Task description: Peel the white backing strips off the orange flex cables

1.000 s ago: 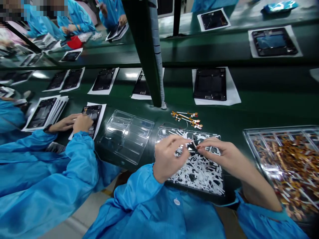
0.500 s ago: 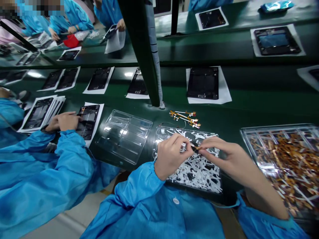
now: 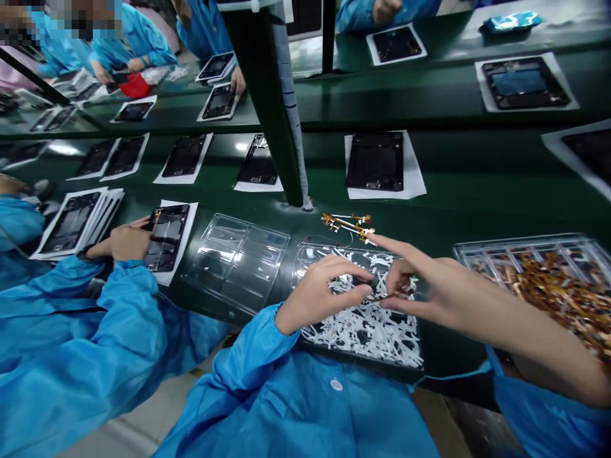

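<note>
Landmark: white-strip tray (image 3: 310,254), transparent-walled, heaped with loose white strips.

Item 1: orange flex-cable bunch (image 3: 347,224), several thin pieces with white parts. Place: on the green bench (image 3: 405,219), just beyond the far edge of the white-strip tray. Long axis: mostly crosswise, slanting from far left to near right; near-right end closest to the fingers.

Item 2: right hand (image 3: 449,286), nearer of the two to the bunch. Place: over the right side of the tray. Forefinger straight, past the far edge, tip at the near-right end of the bunch; contact or slight gap, cannot tell. Thumb well apart from forefinger, other fingers curled; grip on any small piece, cannot tell.

Item 3: left hand (image 3: 317,291). Place: over the left half of the tray. Thumb and forefinger tips narrowly parted; no held piece discernible.

Item 4: orange-cable tray (image 3: 515,241). Place: right of landmark.

Item 5: compartmented clear tray (image 3: 238,254). Place: left of landmark.
</note>
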Motion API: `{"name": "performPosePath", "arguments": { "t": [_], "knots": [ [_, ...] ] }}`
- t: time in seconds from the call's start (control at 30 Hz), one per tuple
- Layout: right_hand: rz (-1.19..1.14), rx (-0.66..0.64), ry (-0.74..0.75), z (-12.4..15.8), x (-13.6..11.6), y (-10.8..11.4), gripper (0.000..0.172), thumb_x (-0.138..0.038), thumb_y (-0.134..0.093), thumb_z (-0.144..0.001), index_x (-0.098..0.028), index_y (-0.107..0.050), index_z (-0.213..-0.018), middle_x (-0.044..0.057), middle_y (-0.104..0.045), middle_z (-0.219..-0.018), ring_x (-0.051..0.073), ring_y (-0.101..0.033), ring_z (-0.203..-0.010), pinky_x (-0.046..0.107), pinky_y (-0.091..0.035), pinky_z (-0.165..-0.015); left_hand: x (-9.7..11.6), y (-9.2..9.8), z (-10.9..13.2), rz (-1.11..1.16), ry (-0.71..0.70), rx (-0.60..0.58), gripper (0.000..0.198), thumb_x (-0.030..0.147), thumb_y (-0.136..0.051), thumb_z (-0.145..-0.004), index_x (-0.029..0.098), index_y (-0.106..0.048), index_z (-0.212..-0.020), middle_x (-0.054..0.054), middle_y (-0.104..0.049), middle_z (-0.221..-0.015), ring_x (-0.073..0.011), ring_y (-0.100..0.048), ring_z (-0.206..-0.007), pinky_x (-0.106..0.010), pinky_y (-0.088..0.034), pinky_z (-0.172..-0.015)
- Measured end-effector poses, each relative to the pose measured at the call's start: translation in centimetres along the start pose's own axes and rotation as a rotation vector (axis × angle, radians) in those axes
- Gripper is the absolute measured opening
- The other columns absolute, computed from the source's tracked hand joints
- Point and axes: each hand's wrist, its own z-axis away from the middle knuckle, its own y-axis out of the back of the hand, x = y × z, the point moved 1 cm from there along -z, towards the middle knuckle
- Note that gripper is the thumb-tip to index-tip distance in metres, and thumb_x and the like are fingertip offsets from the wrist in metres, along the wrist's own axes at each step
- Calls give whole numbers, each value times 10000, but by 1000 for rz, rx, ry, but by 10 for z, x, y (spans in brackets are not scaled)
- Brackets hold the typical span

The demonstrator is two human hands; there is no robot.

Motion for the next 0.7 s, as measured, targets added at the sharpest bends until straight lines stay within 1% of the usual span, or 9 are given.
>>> {"name": "performPosePath", "arguments": {
  "t": [0.03, 0.1, 0.17, 0.27, 0.37, 0.47, 0.57, 0.63, 0.7],
  "knots": [
    [9, -33, 6, -5, -2, -3, 893, -355, -704, -914, -306, -240, -1676, 12, -746, -834, 194, -717, -680, 272, -545, -571, 3, -2, -4, 35, 6, -66, 136, 312, -752, -930, 238, -769, -1042, -35, -791, -1032, -201, -710, -999, -372, -568, -941],
    [38, -77, 28, -12, -6, -6, 863, -337, -697, -912, -306, -278, -1666, -5, -739, -793, 179, -698, -630, 248, -507, -520, 4, -5, -9, 102, 63, -152, 140, 348, -770, -915, 231, -787, -990, -40, -798, -984, -195, -722, -933, -353, -584, -884],
    [76, -91, 56, -15, -7, -7, 833, -325, -692, -915, -316, -309, -1655, -26, -719, -748, 162, -668, -594, 235, -474, -501, 0, -7, -11, 174, 151, -189, 150, 361, -739, -937, 226, -802, -938, -40, -801, -930, -179, -724, -850, -319, -588, -793],
    [113, -124, 93, -17, -3, -8, 881, -328, -699, -919, -357, -240, -1670, -43, -701, -757, 148, -629, -580, 230, -456, -506, -10, -9, -12, 300, 262, -235, 198, 377, -707, -953, 216, -817, -915, -41, -803, -885, -159, -709, -757, -289, -573, -692],
    [83, -135, 89, -22, -1, -8, 991, -365, -770, -873, -408, -187, -1673, -36, -701, -844, 159, -658, -646, 234, -488, -533, -19, -11, -13, 484, 350, -279, 174, 361, -765, -899, 200, -822, -934, -44, -802, -835, -155, -710, -718, -278, -575, -659],
    [54, -114, 90, -29, -2, -4, 1011, -411, -834, -808, -421, -274, -1649, -18, -720, -932, 193, -703, -765, 271, -550, -621, -22, -15, -13, 636, 411, -297, 151, 332, -806, -853, 192, -820, -910, -40, -792, -791, -147, -710, -699, -268, -571, -644],
    [70, -45, 112, -27, -7, 6, 837, -517, -802, -829, -357, -456, -1574, 30, -739, -1025, 234, -716, -888, 329, -577, -726, -20, -17, -12, 698, 429, -240, 176, 348, -831, -825, 179, -806, -868, -38, -777, -767, -143, -707, -695, -273, -580, -655],
    [104, 140, 81, -17, -11, 11, 579, -561, -730, -887, -293, -630, -1391, 65, -741, -1081, 257, -708, -966, 369, -568, -804, -18, -18, -11, 723, 439, -137, 223, 384, -838, -814, 169, -789, -849, -43, -769, -754, -140, -694, -663, -282, -584, -638],
    [125, 358, -3, -4, -14, 11, 342, -563, -658, -942, -259, -715, -1088, 69, -743, -1023, 254, -699, -933, 374, -551, -788, -18, -19, -9, 746, 442, -4, 256, 409, -838, -811, 163, -769, -826, -47, -767, -748, -125, -675, -629, -269, -571, -607]
  ]
}}
